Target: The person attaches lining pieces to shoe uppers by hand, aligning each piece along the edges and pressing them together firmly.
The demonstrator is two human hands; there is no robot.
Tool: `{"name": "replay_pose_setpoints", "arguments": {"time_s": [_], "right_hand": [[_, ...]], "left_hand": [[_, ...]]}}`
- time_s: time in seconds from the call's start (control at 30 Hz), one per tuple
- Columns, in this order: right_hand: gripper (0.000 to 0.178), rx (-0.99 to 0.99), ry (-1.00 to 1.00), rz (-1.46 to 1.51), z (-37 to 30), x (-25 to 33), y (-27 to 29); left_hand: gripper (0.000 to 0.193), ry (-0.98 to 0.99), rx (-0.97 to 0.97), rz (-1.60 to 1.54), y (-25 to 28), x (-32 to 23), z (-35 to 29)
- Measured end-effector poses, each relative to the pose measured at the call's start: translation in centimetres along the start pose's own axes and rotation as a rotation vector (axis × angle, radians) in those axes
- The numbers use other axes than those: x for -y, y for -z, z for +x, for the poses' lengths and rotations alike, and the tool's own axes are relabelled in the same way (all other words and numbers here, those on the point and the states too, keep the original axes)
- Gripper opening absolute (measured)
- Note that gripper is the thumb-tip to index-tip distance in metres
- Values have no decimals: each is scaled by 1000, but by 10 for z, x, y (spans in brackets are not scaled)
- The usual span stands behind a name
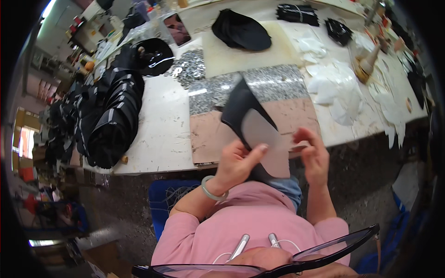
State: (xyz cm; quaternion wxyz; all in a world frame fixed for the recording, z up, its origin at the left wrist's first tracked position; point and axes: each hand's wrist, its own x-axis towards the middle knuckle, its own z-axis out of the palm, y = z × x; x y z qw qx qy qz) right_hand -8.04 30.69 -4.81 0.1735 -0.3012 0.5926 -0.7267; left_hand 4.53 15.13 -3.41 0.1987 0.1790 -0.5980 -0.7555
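Observation:
My left hand (236,162) pinches a curved black flat piece (245,106), like a cut shoe part of fabric or leather, together with a pale, see-through sheet (266,139) that overlaps it. Both are held tilted above the near edge of the work board, and the black piece's far tip is blurred. To the right of the sheet is my right hand (315,155), its fingers curled. A small thin thing seems to stick out between thumb and fingers there, too blurred to name. Beneath the held pieces lies a board (208,134) with a pinkish-tan near part and a speckled grey stone slab (287,81) behind.
Black cut pieces lie in a long stack (116,116) at the left, beside a shiny black dish (155,55). Further back are a black pile (241,30) and tied black bundles (296,14). White scraps (333,92) and a glue pot with a brush (366,65) occupy the right.

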Motion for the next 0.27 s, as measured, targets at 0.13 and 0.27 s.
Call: {"name": "replay_pose_setpoints", "arguments": {"time_s": [0.13, 0.27], "right_hand": [[24, 174, -159, -108, 2, 10, -32], [25, 157, -248, 97, 6, 7, -36]], "left_hand": [[21, -26, -20, -59, 7, -9, -1], [58, 63, 154, -428, 37, -7, 3]]}}
